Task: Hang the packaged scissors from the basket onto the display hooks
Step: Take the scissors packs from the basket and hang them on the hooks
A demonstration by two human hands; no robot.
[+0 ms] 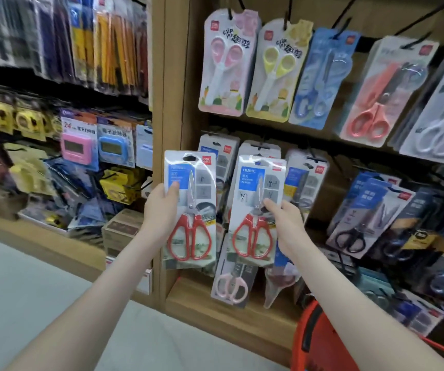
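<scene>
Far to my left, the neighbouring shelves hold pencil packs [113, 46] up top, with a pink timer [77, 145] and a blue timer [112, 147] hanging lower down. My left hand [159, 210] grips the first scissors pack [190, 210] by its left edge, thumb curled over the front. It stands upright in front of the display's wooden post [171, 76], and its hang hole has no hook through it. Just to the right, my right hand [285, 223] pinches the second scissors pack [255, 207] at its right edge, a fingertip on the front near the blade pivot. This pack has the same red handles, leans slightly, and overlaps the grey packs [306, 178] hanging in the middle row. I cannot tell whether its top has caught a hook. Above, a pink-handled pack [229, 62], a yellow-handled pack [277, 68] and a blue pack [320, 79] hang from black display hooks [345, 13]. At the lower right, beside my right forearm, is the red basket [320, 341].
</scene>
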